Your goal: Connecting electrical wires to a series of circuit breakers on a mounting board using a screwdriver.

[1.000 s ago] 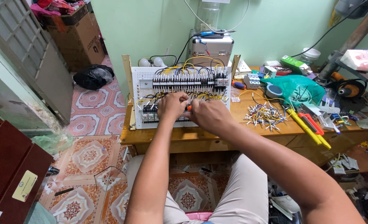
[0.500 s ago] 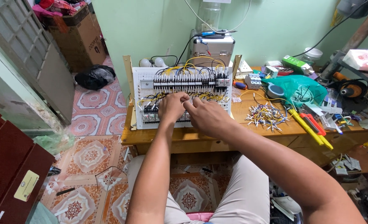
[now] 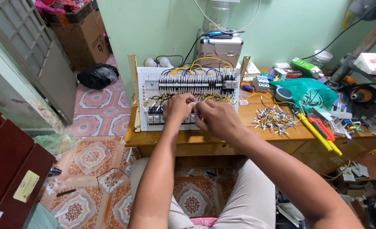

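A person is sitting at a wooden workbench [image 3: 222, 138], both bare arms reaching forward to a white perforated wiring panel [image 3: 150, 91] that is leaning upright at the back of the bench. The left hand [image 3: 178, 107] is curling its fingers [image 3: 188, 98] around the yellow wires [image 3: 215, 98] in the panel's middle row, pinching something too small to make out. The right hand [image 3: 215, 119] is sitting just beside it, nearly touching, and is gripping an orange-handled tool [image 3: 196, 113] whose tip is hidden behind the knuckles. A row of black terminal blocks [image 3: 196, 82] is running across the panel above both hands. To the right, a heap of cut wire pieces [image 3: 272, 118] is lying on the bench near a green plastic bag [image 3: 308, 91] and yellow-handled tools [image 3: 317, 135].
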